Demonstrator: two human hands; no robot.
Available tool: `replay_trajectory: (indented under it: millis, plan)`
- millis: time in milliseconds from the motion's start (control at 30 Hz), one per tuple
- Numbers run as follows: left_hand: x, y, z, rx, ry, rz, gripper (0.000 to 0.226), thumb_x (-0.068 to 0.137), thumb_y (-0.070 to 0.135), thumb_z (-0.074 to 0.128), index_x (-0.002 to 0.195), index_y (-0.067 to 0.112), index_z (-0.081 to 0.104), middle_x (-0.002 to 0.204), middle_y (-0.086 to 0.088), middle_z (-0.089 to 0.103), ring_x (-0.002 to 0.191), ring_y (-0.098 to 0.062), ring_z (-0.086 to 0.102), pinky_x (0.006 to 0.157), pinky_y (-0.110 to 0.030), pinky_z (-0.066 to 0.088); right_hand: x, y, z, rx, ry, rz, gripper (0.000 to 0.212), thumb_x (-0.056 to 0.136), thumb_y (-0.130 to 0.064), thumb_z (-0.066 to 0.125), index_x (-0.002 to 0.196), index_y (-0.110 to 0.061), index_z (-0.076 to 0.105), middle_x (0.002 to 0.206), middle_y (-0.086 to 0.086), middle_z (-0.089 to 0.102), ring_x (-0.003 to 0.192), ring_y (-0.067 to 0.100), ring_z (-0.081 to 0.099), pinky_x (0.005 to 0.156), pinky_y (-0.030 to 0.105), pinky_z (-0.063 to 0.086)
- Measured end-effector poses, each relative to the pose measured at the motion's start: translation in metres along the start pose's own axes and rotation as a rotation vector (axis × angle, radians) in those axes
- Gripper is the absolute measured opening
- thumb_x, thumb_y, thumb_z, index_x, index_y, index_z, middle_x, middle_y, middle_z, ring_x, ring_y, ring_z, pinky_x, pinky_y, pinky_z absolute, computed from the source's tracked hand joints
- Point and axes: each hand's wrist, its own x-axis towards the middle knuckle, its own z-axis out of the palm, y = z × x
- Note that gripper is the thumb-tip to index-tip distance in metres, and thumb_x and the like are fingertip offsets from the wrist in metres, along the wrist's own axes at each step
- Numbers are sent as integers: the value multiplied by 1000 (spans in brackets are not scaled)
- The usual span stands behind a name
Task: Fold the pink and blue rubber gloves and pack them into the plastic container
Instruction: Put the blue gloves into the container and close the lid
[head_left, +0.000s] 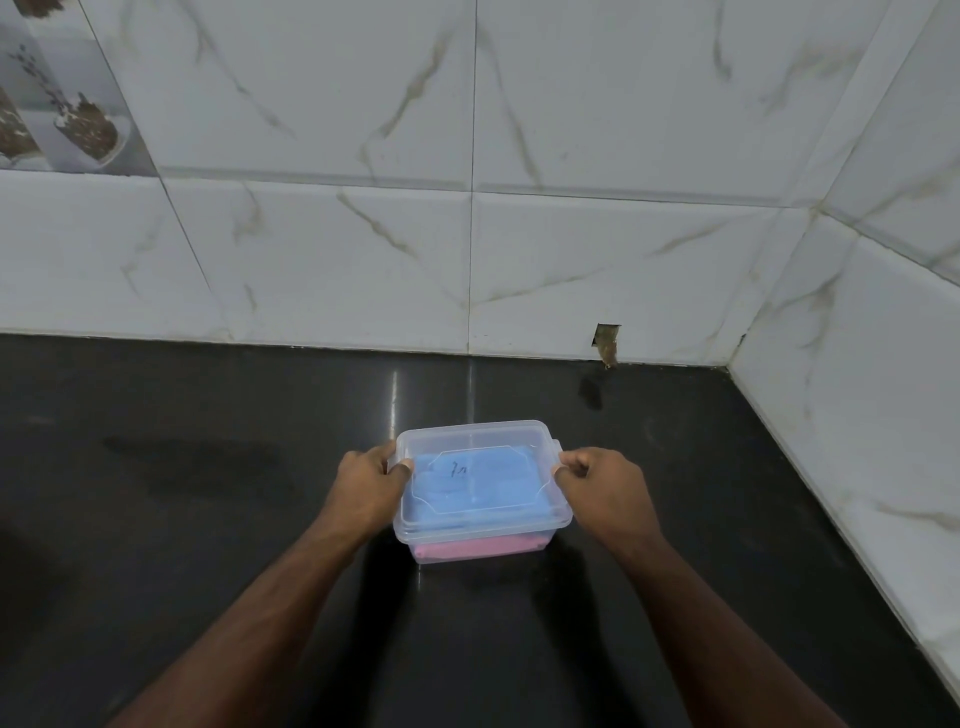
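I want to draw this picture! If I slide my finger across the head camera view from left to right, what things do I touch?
Left hand → plastic container with the blue gloves inside → right hand → white tiled side wall.

Pink glove mostly hidden under blue glove; lid scribble illegible.
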Motion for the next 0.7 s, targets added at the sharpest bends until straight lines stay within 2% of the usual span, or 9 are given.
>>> replay_trajectory:
  millis: [133,300,433,500,600,633,700]
  plan:
    - [0,0,0,-4,-4,-2,63,72,61,45,126,35,65,121,-7,65,103,-22,70,99,-48,54,1,0,-1,-18,-3,-4,19,90,-19,56,80,-9,69,79,0,70,69,10,66,55,26,54]
    - [-7,8,-2,-15,-27,-9,52,80,52,48,127,35,63,123,-8,64,104,-24,69,99,-49,54,3,-2,0,-82,-19,-13,16,93,-20,57,82,-14,66,81,-4,66,71,7,62,56,17,44]
    - [-10,9,-2,-12,-23,-3,51,83,48,49,129,33,63,124,-7,63,104,-23,69,98,-49,55,2,0,1,-138,-39,-14,15,93,-21,57,90,-12,68,83,-3,65,77,11,63,68,25,53]
    - [-11,9,0,4,-20,0,43,91,43,51,131,32,62,127,-8,62,104,-22,69,97,-50,55,1,1,3,-152,-30,-21,17,94,-22,57,97,-12,69,90,-2,67,82,12,64,76,29,56]
    - [-19,20,2,45,-16,7,39,100,35,52,139,29,55,138,-9,54,113,-25,65,101,-51,53,-1,0,-1,-141,-49,-23,20,94,-23,59,104,-11,71,98,1,71,84,12,65,80,33,57]
    - [-20,23,1,59,-13,15,44,101,34,53,144,26,50,144,-10,48,119,-28,61,105,-50,50,-2,-1,-4,-137,-60,-35,23,92,-24,60,109,-12,70,104,3,71,88,13,65,82,34,57]
    - [-26,30,-6,173,4,72,65,98,43,58,155,26,32,152,-11,34,135,-32,46,113,-47,39,-5,-4,-9,-150,-65,-105,44,89,-29,66,131,-16,60,130,1,62,113,16,60,98,36,49]
